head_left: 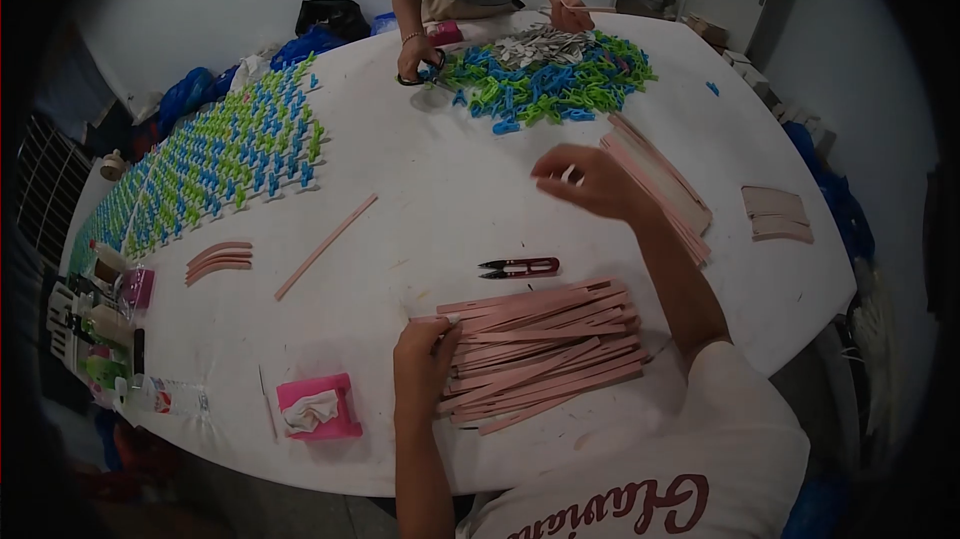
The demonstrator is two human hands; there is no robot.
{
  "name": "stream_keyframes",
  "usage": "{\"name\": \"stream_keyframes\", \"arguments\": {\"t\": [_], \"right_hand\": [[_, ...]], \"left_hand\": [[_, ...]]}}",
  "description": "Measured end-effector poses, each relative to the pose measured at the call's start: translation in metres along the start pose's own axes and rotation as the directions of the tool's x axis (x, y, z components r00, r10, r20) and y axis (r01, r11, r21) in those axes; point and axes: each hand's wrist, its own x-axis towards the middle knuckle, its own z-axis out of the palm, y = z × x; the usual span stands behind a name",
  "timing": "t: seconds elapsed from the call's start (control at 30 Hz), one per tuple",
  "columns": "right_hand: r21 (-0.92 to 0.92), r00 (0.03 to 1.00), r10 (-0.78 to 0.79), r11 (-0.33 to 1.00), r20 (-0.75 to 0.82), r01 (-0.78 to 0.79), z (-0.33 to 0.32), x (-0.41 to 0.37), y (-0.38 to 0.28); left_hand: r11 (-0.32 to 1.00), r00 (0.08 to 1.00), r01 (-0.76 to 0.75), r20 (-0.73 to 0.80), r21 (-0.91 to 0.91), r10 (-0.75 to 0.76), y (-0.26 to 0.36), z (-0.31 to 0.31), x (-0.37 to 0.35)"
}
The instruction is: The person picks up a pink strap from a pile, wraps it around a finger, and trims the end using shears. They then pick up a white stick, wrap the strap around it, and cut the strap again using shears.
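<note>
Pink tissue box (344, 407) left of your left forearm; lone pink strip (327, 247) beyond it, well apart from grip. Your left hand (416, 351): fingers bent at left end of loose strip pile (545, 359), touching; cannot tell whether pinching strip. Red-handled snips (525, 267) just beyond pile. Your right hand (595, 184): raised beyond snips, fingers curled, blurred; cannot tell whether fingertips meet. Flat strip bundle (665, 181) beside right wrist.
</note>
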Motion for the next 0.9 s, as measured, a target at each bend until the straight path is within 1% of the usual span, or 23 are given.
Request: {"name": "stream_keyframes", "arguments": {"t": [0.03, 0.07, 0.1, 0.17, 0.2, 0.23, 0.27, 0.3, 0.33, 0.37, 0.4, 0.47, 0.5, 0.53, 0.57, 0.6, 0.67, 0.7, 0.77, 0.8, 0.87, 0.9], "right_hand": [[-0.055, 0.994, 0.025, 0.998, -0.105, -0.031, -0.014, 0.012, 0.008], [-0.138, 0.967, -0.012, 0.990, -0.254, -0.024, -0.024, 0.024, 0.020], [-0.216, 0.917, -0.059, 0.976, -0.393, -0.029, -0.034, 0.036, 0.032], [-0.248, 0.835, -0.048, 0.963, -0.548, -0.108, -0.056, 0.056, 0.049], [-0.246, 0.840, -0.049, 0.964, -0.540, -0.102, -0.066, 0.067, 0.057], [-0.431, 0.764, -0.181, 0.892, -0.620, -0.138, -0.073, 0.075, 0.065], [-0.589, 0.678, -0.323, 0.783, -0.660, -0.199, -0.079, 0.083, 0.072], [-0.586, 0.682, -0.319, 0.785, -0.658, -0.198, -0.085, 0.090, 0.075], [-0.716, 0.644, -0.414, 0.623, -0.643, -0.315, -0.091, 0.096, 0.077], [-0.796, 0.617, -0.506, 0.429, -0.603, -0.426, -0.097, 0.102, 0.078], [-0.797, 0.619, -0.504, 0.433, -0.602, -0.422, -0.103, 0.109, 0.082], [-0.826, 0.705, -0.431, 0.308, -0.563, -0.472, -0.119, 0.121, 0.094], [-0.827, 0.706, -0.431, 0.313, -0.562, -0.468, -0.128, 0.127, 0.100], [-0.785, 0.801, -0.201, 0.432, -0.564, -0.444, -0.137, 0.133, 0.102], [-0.717, 0.861, 0.032, 0.538, -0.507, -0.443, -0.142, 0.136, 0.106], [-0.719, 0.861, 0.031, 0.537, -0.507, -0.442, -0.140, 0.134, 0.103], [-0.678, 0.891, -0.059, 0.672, -0.449, -0.297, -0.136, 0.126, 0.099], [-0.682, 0.892, -0.059, 0.668, -0.449, -0.299, -0.134, 0.122, 0.101], [-0.639, 0.875, -0.125, 0.732, -0.468, -0.237, -0.129, 0.115, 0.106], [-0.640, 0.874, -0.127, 0.731, -0.469, -0.237, -0.127, 0.111, 0.102], [-0.678, 0.859, -0.185, 0.699, -0.478, -0.227, -0.120, 0.102, 0.094], [-0.679, 0.859, -0.188, 0.700, -0.476, -0.223, -0.116, 0.097, 0.085]], "left_hand": [[0.999, 0.999, -0.038, 0.003, 0.022, 0.038, -0.003, 0.001, 0.001], [0.999, 0.999, -0.035, -0.004, 0.022, 0.035, -0.003, 0.001, 0.001], [0.998, 0.999, -0.042, 0.004, 0.037, 0.042, -0.003, 0.000, 0.001], [0.998, 0.999, -0.043, 0.001, 0.055, 0.043, -0.002, -0.002, 0.002], [0.998, 0.999, -0.039, 0.007, 0.046, 0.039, -0.001, -0.003, 0.002], [0.999, 0.999, -0.036, 0.017, 0.037, 0.035, -0.001, -0.003, 0.002], [0.999, 0.999, -0.028, 0.016, 0.039, 0.027, -0.001, -0.002, 0.001], [1.000, 1.000, -0.007, 0.025, 0.023, 0.006, -0.002, -0.002, 0.001], [1.000, 0.999, 0.013, 0.034, 0.007, -0.013, -0.002, -0.001, 0.001], [1.000, 0.999, 0.018, 0.033, 0.009, -0.018, -0.002, -0.001, 0.001], [1.000, 0.999, 0.013, 0.036, 0.011, -0.014, -0.003, -0.001, 0.001], [1.000, 0.999, 0.014, 0.033, 0.018, -0.015, -0.003, -0.001, 0.002], [1.000, 0.999, 0.029, 0.037, -0.006, -0.028, -0.002, -0.001, 0.002], [0.999, 0.998, 0.042, 0.042, -0.032, -0.041, -0.002, -0.002, 0.002], [0.999, 0.998, 0.044, 0.040, -0.033, -0.042, -0.002, -0.002, 0.001], [0.998, 0.999, 0.037, 0.036, -0.042, -0.036, -0.001, -0.003, 0.001], [0.998, 0.999, 0.029, 0.034, -0.060, -0.027, -0.001, -0.001, 0.002], [0.999, 0.999, 0.021, 0.033, -0.029, -0.020, -0.002, -0.001, 0.002], [1.000, 0.999, 0.011, 0.034, 0.000, -0.011, -0.002, -0.001, 0.001], [1.000, 0.999, 0.021, 0.038, -0.004, -0.021, -0.001, -0.001, 0.001], [0.999, 0.999, 0.031, 0.037, -0.007, -0.031, -0.002, -0.001, 0.002], [1.000, 1.000, -0.016, 0.019, -0.003, 0.016, -0.003, -0.001, 0.002]]}}
